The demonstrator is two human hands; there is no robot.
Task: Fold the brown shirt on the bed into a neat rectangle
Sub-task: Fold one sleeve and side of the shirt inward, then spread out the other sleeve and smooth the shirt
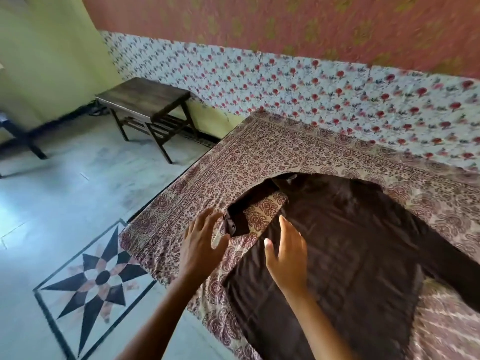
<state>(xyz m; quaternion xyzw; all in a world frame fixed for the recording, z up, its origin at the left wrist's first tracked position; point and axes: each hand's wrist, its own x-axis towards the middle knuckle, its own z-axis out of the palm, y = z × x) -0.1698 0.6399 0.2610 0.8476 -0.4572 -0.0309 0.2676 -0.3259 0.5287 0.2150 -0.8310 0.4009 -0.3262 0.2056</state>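
Observation:
The brown shirt (345,245) lies spread flat on the patterned bedspread (259,154), collar toward the wall. Its left sleeve (244,206) bends out toward the bed's corner, and the cuff ends by my left hand. My left hand (201,242) hovers with spread fingers just left of that cuff, holding nothing. My right hand (287,252) has straight fingers over the shirt's left edge, below the sleeve. The shirt's right sleeve (452,276) stretches toward the right edge of the view.
A dark wooden low table (145,100) stands on the tiled floor to the left of the bed. A star inlay (100,276) marks the floor near the bed's corner. A floral cloth (311,89) covers the wall behind the bed.

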